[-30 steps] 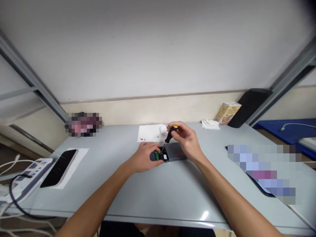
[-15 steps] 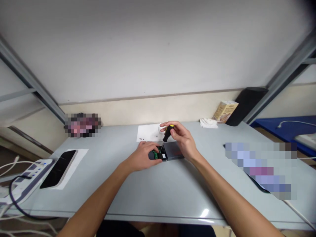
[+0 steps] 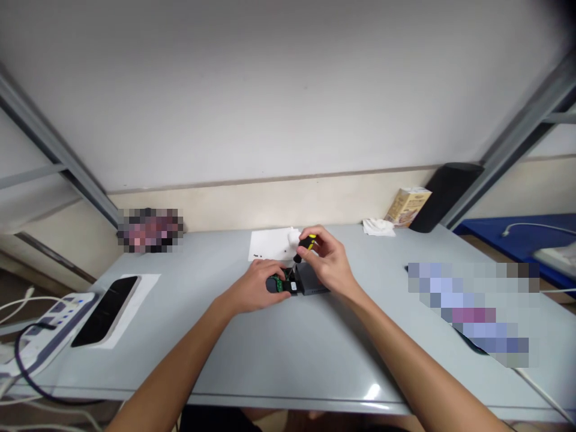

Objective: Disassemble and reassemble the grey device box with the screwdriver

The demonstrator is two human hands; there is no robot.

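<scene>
On the grey desk (image 3: 270,354), the left hand (image 3: 254,288) grips the opened electronic device (image 3: 293,287) across its near and far edges. Its grey casing (image 3: 310,282) looks stiff, light and perhaps slippery; the exposed green circuit board (image 3: 278,284) seems fragile, so the outer edges are the safer hold. The right hand (image 3: 330,259) pinches the screwdriver (image 3: 307,242) by its black-and-yellow handle, best for firm grip. Beyond lies white paper (image 3: 265,241) with tiny dark pieces (image 3: 256,255).
</scene>
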